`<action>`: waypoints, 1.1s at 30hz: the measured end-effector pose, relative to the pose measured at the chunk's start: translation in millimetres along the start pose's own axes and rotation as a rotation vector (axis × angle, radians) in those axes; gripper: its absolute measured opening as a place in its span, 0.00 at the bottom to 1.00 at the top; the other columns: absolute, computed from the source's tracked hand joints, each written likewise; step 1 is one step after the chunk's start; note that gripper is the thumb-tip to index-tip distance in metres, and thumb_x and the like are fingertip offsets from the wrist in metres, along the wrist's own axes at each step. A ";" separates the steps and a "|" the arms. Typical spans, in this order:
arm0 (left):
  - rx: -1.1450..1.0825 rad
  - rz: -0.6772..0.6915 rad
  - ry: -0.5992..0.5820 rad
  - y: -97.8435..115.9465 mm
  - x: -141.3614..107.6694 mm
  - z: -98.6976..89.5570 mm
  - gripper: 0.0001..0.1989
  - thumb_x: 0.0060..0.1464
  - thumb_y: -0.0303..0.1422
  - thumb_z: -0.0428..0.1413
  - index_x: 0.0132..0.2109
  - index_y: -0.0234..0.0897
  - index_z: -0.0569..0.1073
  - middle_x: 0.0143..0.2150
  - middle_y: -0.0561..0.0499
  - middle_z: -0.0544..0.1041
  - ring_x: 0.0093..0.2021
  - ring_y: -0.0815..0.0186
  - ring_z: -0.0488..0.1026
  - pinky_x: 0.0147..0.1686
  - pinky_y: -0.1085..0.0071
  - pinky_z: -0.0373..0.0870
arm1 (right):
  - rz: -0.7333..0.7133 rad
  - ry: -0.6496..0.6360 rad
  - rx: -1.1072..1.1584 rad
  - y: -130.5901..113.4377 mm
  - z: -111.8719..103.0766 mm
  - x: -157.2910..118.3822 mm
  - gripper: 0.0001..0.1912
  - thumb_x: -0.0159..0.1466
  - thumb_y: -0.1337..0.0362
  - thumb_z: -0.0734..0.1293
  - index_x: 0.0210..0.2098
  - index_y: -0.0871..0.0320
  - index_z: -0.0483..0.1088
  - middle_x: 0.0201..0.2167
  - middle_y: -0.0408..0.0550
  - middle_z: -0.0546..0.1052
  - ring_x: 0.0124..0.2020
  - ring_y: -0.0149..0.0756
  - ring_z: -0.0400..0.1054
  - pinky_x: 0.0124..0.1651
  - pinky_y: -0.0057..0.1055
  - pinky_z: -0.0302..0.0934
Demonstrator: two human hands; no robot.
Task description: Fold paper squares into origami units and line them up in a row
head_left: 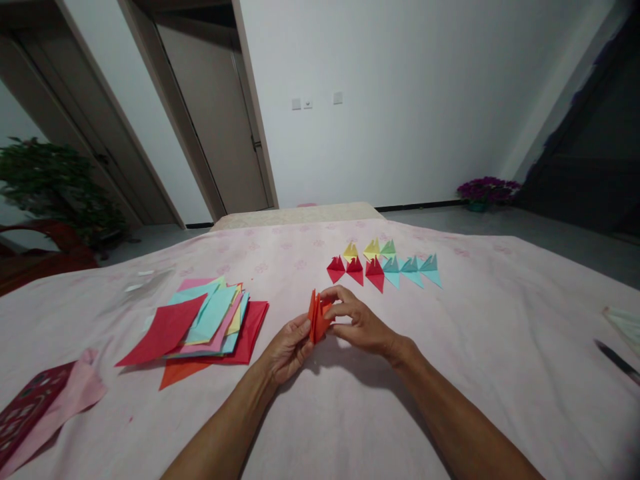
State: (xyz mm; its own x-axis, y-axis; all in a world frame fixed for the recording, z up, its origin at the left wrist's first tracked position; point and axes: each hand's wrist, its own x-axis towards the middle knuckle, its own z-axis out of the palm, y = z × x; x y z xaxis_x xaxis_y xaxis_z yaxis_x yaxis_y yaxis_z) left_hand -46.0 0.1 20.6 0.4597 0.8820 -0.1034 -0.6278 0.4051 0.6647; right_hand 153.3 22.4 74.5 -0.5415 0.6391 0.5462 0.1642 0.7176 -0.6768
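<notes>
Just above the middle of the table, both hands hold a partly folded piece of orange origami paper (pixel 319 319) with narrow upright points. My left hand (pixel 289 347) pinches its left side between thumb and fingers. On its right side, my right hand (pixel 356 322) grips a flap with bent fingers; the fingertips are partly hidden behind the paper. Beyond the hands stand several folded paper birds: red ones (pixel 355 269), light blue ones (pixel 411 268), yellow ones (pixel 372 249) and a green one (pixel 389 249). Left of my left hand lies a loose stack of coloured paper sheets (pixel 213 320).
A pink floral cloth (pixel 480 373) covers the table. A clear plastic bag (pixel 145 283) lies behind the paper stack. At the left edge rest a dark red patterned object (pixel 35 407) and pink paper (pixel 70 407). A dark pointed object (pixel 617 360) lies at the far right.
</notes>
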 end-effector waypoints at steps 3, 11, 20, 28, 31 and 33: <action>0.006 -0.019 -0.004 2.1 -0.6 0.9 0.20 0.54 0.27 0.63 0.54 0.29 0.73 0.43 0.43 0.80 0.32 0.70 0.80 0.27 0.86 0.76 | -0.020 -0.017 -0.018 -3.6 -4.6 0.7 0.06 0.61 0.69 0.70 0.35 0.52 0.78 0.44 0.48 0.72 0.46 0.38 0.69 0.49 0.37 0.66; 0.010 -0.128 0.035 3.9 -1.7 1.7 0.18 0.52 0.27 0.65 0.50 0.27 0.74 0.37 0.45 0.81 0.31 0.68 0.80 0.25 0.84 0.76 | -0.105 -0.216 -0.192 -12.0 -16.1 4.1 0.09 0.67 0.71 0.63 0.34 0.58 0.75 0.34 0.48 0.76 0.38 0.34 0.70 0.44 0.31 0.65; 0.013 -0.142 0.065 4.6 -2.3 4.3 0.18 0.53 0.28 0.65 0.50 0.26 0.75 0.38 0.44 0.81 0.32 0.69 0.80 0.27 0.84 0.77 | -0.021 -0.163 -0.062 -8.4 -15.0 3.1 0.05 0.65 0.67 0.67 0.33 0.56 0.76 0.35 0.45 0.78 0.41 0.35 0.70 0.50 0.35 0.62; 0.019 -0.110 0.045 4.1 -2.8 2.2 0.20 0.52 0.27 0.65 0.52 0.26 0.74 0.39 0.44 0.81 0.33 0.69 0.80 0.28 0.83 0.77 | 0.042 -0.067 -0.087 -7.6 -6.0 3.4 0.06 0.65 0.67 0.66 0.31 0.57 0.74 0.33 0.44 0.73 0.36 0.32 0.67 0.41 0.30 0.62; 0.031 -0.095 0.042 2.8 -1.7 -1.4 0.21 0.52 0.28 0.65 0.53 0.26 0.74 0.39 0.43 0.81 0.34 0.68 0.81 0.29 0.83 0.78 | 0.062 0.006 -0.035 -6.7 -0.8 3.4 0.04 0.64 0.68 0.67 0.32 0.57 0.74 0.35 0.45 0.72 0.35 0.32 0.67 0.39 0.29 0.62; 0.044 -0.074 0.047 1.8 -0.7 -3.3 0.21 0.52 0.28 0.65 0.53 0.26 0.74 0.40 0.43 0.81 0.35 0.67 0.81 0.30 0.83 0.78 | 0.062 0.038 -0.006 -4.8 3.0 3.3 0.04 0.63 0.68 0.67 0.34 0.57 0.74 0.36 0.45 0.72 0.38 0.32 0.68 0.41 0.30 0.63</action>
State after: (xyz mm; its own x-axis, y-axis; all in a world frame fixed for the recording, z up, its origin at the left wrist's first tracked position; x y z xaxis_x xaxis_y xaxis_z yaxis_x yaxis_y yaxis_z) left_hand -49.6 1.0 19.4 0.4730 0.8608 -0.1879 -0.5642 0.4598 0.6857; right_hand 148.3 20.3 78.1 -0.4989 0.6921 0.5216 0.2017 0.6780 -0.7068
